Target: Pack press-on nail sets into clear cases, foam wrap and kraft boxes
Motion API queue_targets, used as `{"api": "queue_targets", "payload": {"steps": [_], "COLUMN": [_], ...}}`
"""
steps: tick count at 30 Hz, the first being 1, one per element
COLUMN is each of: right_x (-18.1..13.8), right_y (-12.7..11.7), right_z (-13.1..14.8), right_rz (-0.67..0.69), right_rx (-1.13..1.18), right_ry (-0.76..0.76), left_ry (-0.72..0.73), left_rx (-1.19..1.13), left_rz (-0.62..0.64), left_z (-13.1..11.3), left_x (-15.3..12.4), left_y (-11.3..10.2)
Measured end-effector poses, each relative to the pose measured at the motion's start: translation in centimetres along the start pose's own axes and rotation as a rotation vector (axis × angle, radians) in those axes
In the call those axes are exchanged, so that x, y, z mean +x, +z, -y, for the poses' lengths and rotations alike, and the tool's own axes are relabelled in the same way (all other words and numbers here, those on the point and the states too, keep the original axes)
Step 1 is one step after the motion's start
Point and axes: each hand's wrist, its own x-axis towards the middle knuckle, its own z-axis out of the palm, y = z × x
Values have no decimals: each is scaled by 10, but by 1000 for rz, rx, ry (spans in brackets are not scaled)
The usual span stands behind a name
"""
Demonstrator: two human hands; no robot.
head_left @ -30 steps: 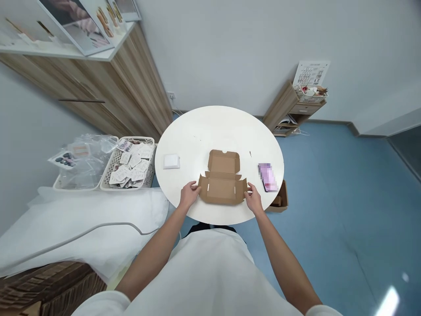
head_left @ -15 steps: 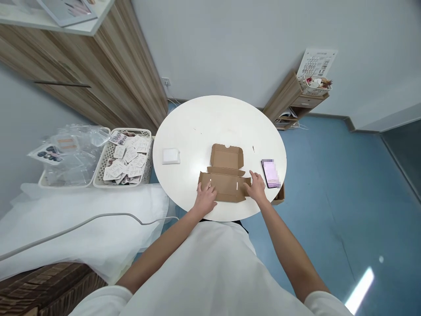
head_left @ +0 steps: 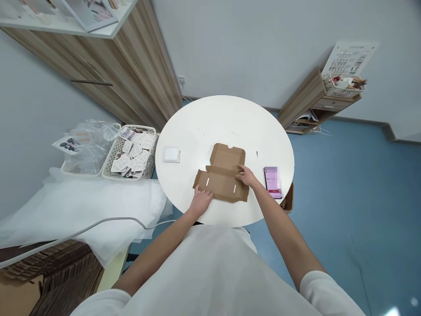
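Observation:
An unfolded brown cardboard box (head_left: 222,175) lies flat on the round white table (head_left: 223,123), its lid panel pointing away from me. My left hand (head_left: 201,199) presses on the box's near left corner with its fingers closed over the edge. My right hand (head_left: 246,175) pinches a flap near the box's right middle. A phone (head_left: 272,181) with a pink screen lies just right of the box.
A small white square pad (head_left: 171,154) sits on the table's left side. Two white baskets (head_left: 133,153) with cards and plastic bags stand to the left on a white-covered surface. A wooden cabinet (head_left: 115,74) and a wooden shelf (head_left: 312,103) stand by the wall.
My hands moved from the box's outer ends inward: the left to the near left corner, the right up to a flap by the lid. The box turned slightly.

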Motion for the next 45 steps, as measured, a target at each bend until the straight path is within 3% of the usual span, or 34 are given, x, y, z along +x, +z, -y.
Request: {"api": "queue_targets", "payload": {"steps": [10,16,25,31,33,38,45], "right_x": [8,-6,-20,-46,-57,-63,-58], "right_y": [10,8,8,7,11,37,68], "right_z": [-3,-4,-7,4,7,8,16], "right_rz": [-113,-113,-99,-271,-236,10,-8], "right_rx": [-92,-298,-505,-595,-659,-817,-858], "right_ry": [-62,-189,-223,-291,-370,-491,-417], "left_ry": [-58,-166,-99,-83,-98,-89,-81], "left_rx": [54,149,192,99,90,83,104], "left_rz": [54,-50,66,6,1,-17,-45], "left_z": [-21,-23,-13,-13,-11,1,12], "left_x": [10,24,48,40,37,27,6], "left_y": [1,-16,-24,-23,-23,-26,-29]}}
